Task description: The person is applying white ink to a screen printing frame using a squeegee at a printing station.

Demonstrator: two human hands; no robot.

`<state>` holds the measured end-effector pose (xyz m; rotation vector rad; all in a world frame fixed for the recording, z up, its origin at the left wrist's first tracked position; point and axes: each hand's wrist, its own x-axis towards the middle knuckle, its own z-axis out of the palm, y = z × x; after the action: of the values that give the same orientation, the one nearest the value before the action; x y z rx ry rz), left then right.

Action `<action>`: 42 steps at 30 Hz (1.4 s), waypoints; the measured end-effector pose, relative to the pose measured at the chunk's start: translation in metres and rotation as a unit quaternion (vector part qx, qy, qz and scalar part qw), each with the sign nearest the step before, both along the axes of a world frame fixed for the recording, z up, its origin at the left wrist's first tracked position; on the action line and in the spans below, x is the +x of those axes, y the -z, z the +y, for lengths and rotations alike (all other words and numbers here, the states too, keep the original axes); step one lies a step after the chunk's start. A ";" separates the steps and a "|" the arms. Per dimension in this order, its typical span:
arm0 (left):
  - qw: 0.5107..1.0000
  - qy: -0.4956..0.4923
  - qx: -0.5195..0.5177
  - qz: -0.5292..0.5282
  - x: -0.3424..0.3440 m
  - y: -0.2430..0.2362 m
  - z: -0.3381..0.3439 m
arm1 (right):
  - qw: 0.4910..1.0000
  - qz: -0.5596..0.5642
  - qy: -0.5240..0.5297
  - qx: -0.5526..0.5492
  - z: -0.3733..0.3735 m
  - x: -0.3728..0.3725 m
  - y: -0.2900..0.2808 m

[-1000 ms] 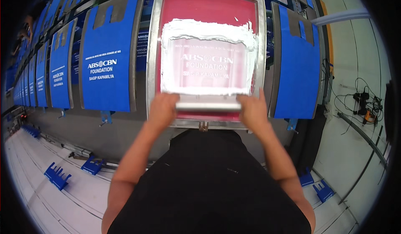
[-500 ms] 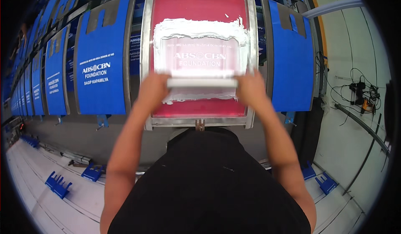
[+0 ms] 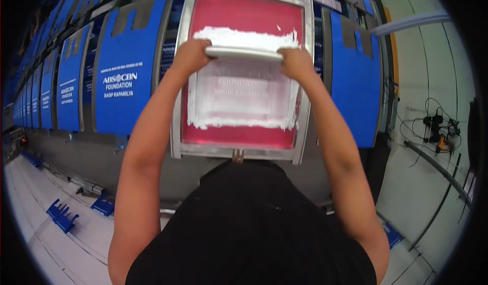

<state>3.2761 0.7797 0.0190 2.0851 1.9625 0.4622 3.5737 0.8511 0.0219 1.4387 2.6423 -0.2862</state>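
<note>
Squeegee [image 3: 244, 52] right across the far half of the screen frame [image 3: 269, 155]! Left hand [image 3: 193, 56], fingers curled closed around the bar's end at the frame's left rail; right hand [image 3: 297, 63], closed on the other end at the right rail. White ink [image 3: 244, 37] banks inside the frame, blue sheets [image 3: 124, 51] flanking it.

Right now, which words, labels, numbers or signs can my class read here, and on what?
I'll give places, not wording:
Large blue cloth at left: bold white lettering with a round emblem, readable; its top line is tiny.
Pink screen, below the pale bar: pale lettering, partly blurred.
Smaller blue cloth farther left: white lettering, too small to read.
Cloth behind: white print, blurred.
</note>
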 end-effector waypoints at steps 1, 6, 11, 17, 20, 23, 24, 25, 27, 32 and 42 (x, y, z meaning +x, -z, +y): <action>1.000 0.003 -0.006 -0.002 0.003 -0.002 -0.006 | 1.000 0.008 -0.003 0.001 0.001 0.001 0.000; 0.999 -0.003 -0.040 -0.031 0.021 0.000 -0.125 | 0.999 0.021 -0.010 -0.045 -0.108 0.027 -0.027; 0.998 0.026 0.036 -0.052 0.052 0.034 -0.200 | 0.996 0.081 -0.005 -0.039 -0.179 0.056 0.012; 0.999 -0.026 -0.029 0.031 0.005 0.017 -0.012 | 0.999 -0.024 -0.007 0.021 -0.007 0.003 0.004; 0.998 -0.004 -0.059 0.034 -0.006 0.001 0.025 | 1.000 -0.012 0.003 -0.017 0.034 -0.006 -0.007; 0.994 -0.036 -0.096 0.025 -0.013 -0.014 0.017 | 0.999 0.007 -0.003 -0.036 0.046 -0.015 -0.029; 0.993 -0.053 0.096 0.038 -0.011 -0.024 0.006 | 0.999 0.005 -0.010 -0.033 0.051 -0.016 -0.040; 0.955 -0.072 0.284 0.054 -0.008 -0.034 -0.011 | 0.999 0.006 -0.014 -0.034 0.057 -0.020 -0.055; 0.962 -0.116 0.249 -0.006 0.007 -0.037 -0.063 | 0.999 0.007 0.000 -0.036 0.071 -0.016 -0.065; 0.842 -0.035 -0.459 -0.280 0.082 0.045 -0.246 | 0.999 -0.014 -0.030 -0.040 0.104 -0.021 -0.021; 0.718 -0.047 -0.356 -0.596 0.143 0.097 -0.305 | 0.997 0.048 -0.064 -0.012 0.068 -0.070 -0.015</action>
<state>3.4194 0.4744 -0.0782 0.7554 1.1006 0.6725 3.5040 0.9187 0.0365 1.2736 2.7822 -0.3822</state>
